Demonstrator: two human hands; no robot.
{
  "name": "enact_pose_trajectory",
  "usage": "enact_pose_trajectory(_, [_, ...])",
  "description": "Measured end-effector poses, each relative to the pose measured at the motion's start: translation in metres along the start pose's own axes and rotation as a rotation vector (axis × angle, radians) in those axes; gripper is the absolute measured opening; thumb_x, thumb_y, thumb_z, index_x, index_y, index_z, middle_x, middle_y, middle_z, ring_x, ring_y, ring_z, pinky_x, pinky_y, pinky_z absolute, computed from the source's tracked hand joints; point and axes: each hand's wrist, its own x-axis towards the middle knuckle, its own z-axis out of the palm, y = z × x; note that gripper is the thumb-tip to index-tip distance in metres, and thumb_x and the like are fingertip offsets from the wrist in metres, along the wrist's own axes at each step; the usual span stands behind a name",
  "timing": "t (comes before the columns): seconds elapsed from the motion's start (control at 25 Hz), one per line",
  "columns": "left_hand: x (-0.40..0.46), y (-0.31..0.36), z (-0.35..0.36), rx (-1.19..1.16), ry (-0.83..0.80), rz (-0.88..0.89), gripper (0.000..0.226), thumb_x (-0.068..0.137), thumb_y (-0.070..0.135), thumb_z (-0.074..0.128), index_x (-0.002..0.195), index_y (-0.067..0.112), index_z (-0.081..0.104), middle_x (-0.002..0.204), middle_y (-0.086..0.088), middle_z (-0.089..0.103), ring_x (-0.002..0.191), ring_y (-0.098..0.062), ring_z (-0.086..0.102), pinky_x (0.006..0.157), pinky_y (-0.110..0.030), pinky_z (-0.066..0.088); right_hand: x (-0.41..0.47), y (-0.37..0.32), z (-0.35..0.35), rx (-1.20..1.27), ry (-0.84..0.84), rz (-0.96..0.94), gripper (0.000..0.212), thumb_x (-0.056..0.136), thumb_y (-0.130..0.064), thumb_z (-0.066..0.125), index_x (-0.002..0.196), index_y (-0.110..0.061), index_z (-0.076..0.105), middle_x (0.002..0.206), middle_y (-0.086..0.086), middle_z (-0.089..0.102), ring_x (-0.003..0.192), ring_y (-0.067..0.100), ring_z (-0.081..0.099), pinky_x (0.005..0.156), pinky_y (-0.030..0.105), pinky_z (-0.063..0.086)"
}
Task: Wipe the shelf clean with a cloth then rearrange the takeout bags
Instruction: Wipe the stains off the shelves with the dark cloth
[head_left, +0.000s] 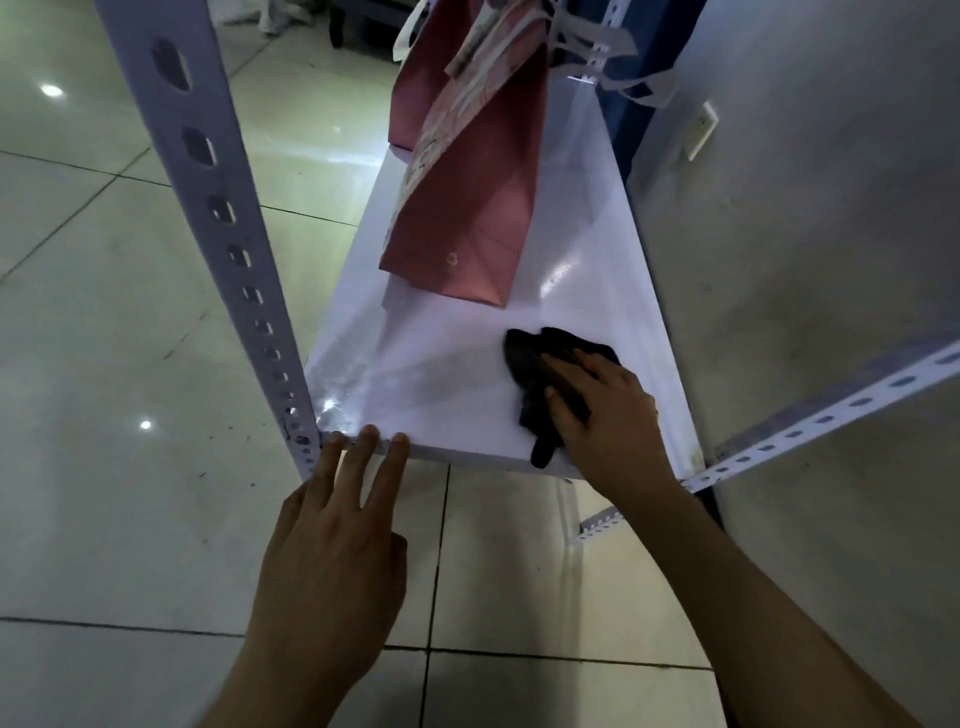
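Note:
A glossy white shelf board (457, 374) runs away from me between slotted metal posts. My right hand (602, 410) presses a dark crumpled cloth (535, 364) flat on the shelf's near right part. My left hand (332, 545) rests with spread fingers, the fingertips touching the shelf's near left edge. A pink takeout bag (467, 197) stands leaning on the shelf's middle left. Behind it a second pink bag (421, 88) stands at the far end. A dark blue bag (644, 73) with white handles sits at the far right, partly hidden.
A slotted white upright post (223, 218) stands at the near left corner. A slotted rail (831, 410) runs to the right along a grey wall (831, 208). Glossy tiled floor (104, 312) lies to the left and below.

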Motion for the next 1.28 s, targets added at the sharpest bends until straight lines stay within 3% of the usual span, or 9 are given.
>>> enact_pose_trajectory(0.12, [-0.001,0.0,0.0,-0.005,0.001,0.001,0.09,0.069,0.01,0.068,0.152,0.017,0.035,0.154,-0.011,0.038,0.142,-0.037,0.035,0.091,-0.05,0.051,-0.017,-0.012,-0.01,-0.056,0.042,0.095,0.047,0.096,-0.046,0.045,0.137,-0.031,0.062,0.138,-0.003,0.061,0.125,0.026,0.055,0.101,0.046,0.046])
enact_pose_trajectory(0.24, [0.0,-0.001,0.002,-0.02,0.008,0.019,0.09,0.068,0.01,0.069,0.152,0.016,0.036,0.154,-0.012,0.038,0.143,-0.038,0.034,0.088,-0.05,0.052,-0.05,-0.017,-0.031,-0.085,-0.045,0.112,0.054,0.095,-0.055,0.044,0.143,-0.034,0.054,0.146,-0.007,0.053,0.134,0.023,0.046,0.108,0.046,0.041])
enact_pose_trajectory(0.4, [-0.002,0.004,0.004,-0.069,0.026,-0.009,0.086,0.07,0.011,0.067,0.15,0.013,0.038,0.153,-0.015,0.039,0.141,-0.04,0.035,0.082,-0.052,0.056,-0.077,-0.022,-0.038,-0.086,-0.146,0.102,0.075,0.082,-0.066,0.056,0.149,-0.036,0.044,0.155,-0.008,0.041,0.145,0.022,0.033,0.115,0.05,0.031])
enact_pose_trajectory(0.56, [0.0,0.018,-0.007,-0.028,-0.028,-0.051,0.075,0.078,0.023,0.051,0.149,0.008,0.037,0.155,-0.02,0.035,0.14,-0.044,0.035,0.087,-0.054,0.052,-0.063,-0.013,-0.04,-0.088,-0.252,0.072,0.076,0.079,-0.048,0.062,0.151,-0.034,0.042,0.157,0.0,0.04,0.144,0.032,0.035,0.112,0.057,0.036])
enact_pose_trajectory(0.68, [-0.016,0.035,-0.031,-0.052,-0.105,-0.064,0.067,0.086,0.022,0.056,0.148,0.007,0.037,0.155,-0.019,0.035,0.14,-0.043,0.035,0.096,-0.054,0.047,-0.063,-0.018,-0.045,-0.055,-0.244,0.105,0.066,0.081,-0.021,0.072,0.144,-0.028,0.053,0.149,0.003,0.051,0.131,0.034,0.046,0.102,0.054,0.045])
enact_pose_trajectory(0.76, [-0.034,0.053,-0.054,-0.068,-0.129,-0.04,0.064,0.089,0.023,0.057,0.148,0.01,0.037,0.155,-0.014,0.037,0.141,-0.039,0.036,0.101,-0.051,0.044,-0.068,-0.033,-0.057,-0.014,-0.286,0.145,0.061,0.084,-0.013,0.067,0.142,-0.029,0.055,0.145,0.001,0.055,0.124,0.034,0.05,0.097,0.05,0.047])
enact_pose_trajectory(0.92, [-0.072,0.092,-0.109,-0.199,-0.21,-0.052,0.059,0.098,0.029,0.048,0.153,0.02,0.028,0.159,-0.002,0.031,0.145,-0.023,0.028,0.114,-0.04,0.034,-0.1,-0.076,-0.12,0.119,-0.284,0.215,0.061,0.087,-0.012,0.067,0.144,-0.029,0.052,0.137,0.001,0.057,0.12,0.029,0.05,0.097,0.047,0.047])
enact_pose_trajectory(1.16, [-0.106,0.156,-0.225,-0.497,-0.169,-0.114,0.041,0.101,0.029,0.045,0.142,0.023,0.045,0.135,0.003,0.057,0.125,-0.015,0.049,0.101,-0.024,0.037,-0.126,-0.167,-0.258,0.234,-0.211,0.211,0.071,0.082,-0.015,0.067,0.147,-0.036,0.046,0.147,-0.008,0.05,0.13,0.02,0.045,0.102,0.035,0.038])
enact_pose_trajectory(1.28, [-0.118,0.182,-0.295,-0.602,-0.186,-0.166,0.029,0.101,0.033,0.042,0.129,0.033,0.049,0.123,0.014,0.061,0.114,-0.005,0.053,0.095,-0.022,0.041,-0.13,-0.213,-0.32,0.336,-0.16,0.255,0.072,0.081,-0.02,0.068,0.147,-0.035,0.046,0.147,-0.011,0.051,0.132,0.017,0.045,0.107,0.037,0.041])
